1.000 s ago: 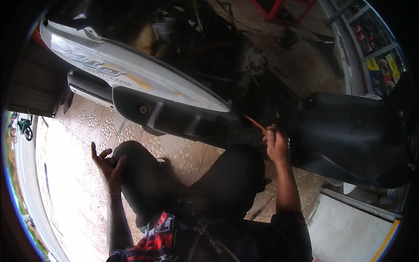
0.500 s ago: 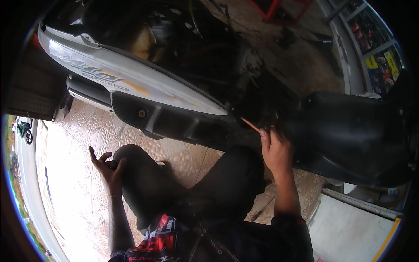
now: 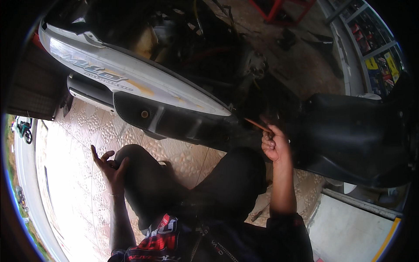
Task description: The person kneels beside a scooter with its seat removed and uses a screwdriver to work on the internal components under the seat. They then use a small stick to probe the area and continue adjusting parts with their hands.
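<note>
A scooter with its body partly stripped stands across the view in front of me. My right hand (image 3: pixel 276 143) is closed around a thin orange-brown rod (image 3: pixel 255 124), fingers curled toward me. The rod's far end points left, toward the front tip of the white side panel (image 3: pixel 144 77); whether it touches anything there is too dark to tell. Below that panel runs a black lower cover (image 3: pixel 174 121) with a round fastener. My left hand (image 3: pixel 112 165) rests by my left knee, fingers spread, holding nothing.
Exposed dark mechanical parts (image 3: pixel 209 52) lie behind the white panel. To the right stretches a large black plastic body part (image 3: pixel 349 135). A red stand (image 3: pixel 279 11) is at the far side, glass shelves with packages (image 3: pixel 384 70) at far right, and a white slab (image 3: pixel 349 231) lower right.
My right hand has turned, so its curled fingers now show, and the rod has shifted slightly right with it. My left hand stays almost where it was.
</note>
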Demonstrator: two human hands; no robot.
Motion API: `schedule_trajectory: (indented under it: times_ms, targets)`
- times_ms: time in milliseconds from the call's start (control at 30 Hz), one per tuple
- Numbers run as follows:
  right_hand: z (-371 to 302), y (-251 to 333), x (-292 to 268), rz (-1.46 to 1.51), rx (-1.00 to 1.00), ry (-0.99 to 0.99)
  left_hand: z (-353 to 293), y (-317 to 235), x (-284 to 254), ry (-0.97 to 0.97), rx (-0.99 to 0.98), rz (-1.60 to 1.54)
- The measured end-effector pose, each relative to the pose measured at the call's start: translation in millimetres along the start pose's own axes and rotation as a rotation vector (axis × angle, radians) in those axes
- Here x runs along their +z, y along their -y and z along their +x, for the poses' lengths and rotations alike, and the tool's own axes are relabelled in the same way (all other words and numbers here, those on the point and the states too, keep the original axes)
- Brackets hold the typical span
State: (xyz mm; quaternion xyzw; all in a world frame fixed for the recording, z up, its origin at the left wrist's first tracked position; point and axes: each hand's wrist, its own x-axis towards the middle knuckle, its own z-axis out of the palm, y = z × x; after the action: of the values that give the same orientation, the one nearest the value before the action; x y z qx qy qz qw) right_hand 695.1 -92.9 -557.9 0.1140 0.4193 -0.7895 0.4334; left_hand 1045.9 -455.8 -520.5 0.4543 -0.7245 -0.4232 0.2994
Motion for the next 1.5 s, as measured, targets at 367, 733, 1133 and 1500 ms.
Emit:
schedule_trajectory:
  times_ms: [367,733,1133,1500]
  targets:
    - [-50,-10,31,-1.452,-0.538,-0.273,2,1,0,-0.001,-0.006,-0.004]
    - [-18,-10,25,-1.707,-1.198,-0.377,2,2,-1,-0.016,-0.016,-0.022]
    - [-11,13,56,-0.86,-0.455,-0.295,0,-2,1,-0.019,-0.013,-0.027]
    - [-14,-10,41,-0.978,-0.496,-0.453,1,1,-1,-0.032,-0.012,-0.064]
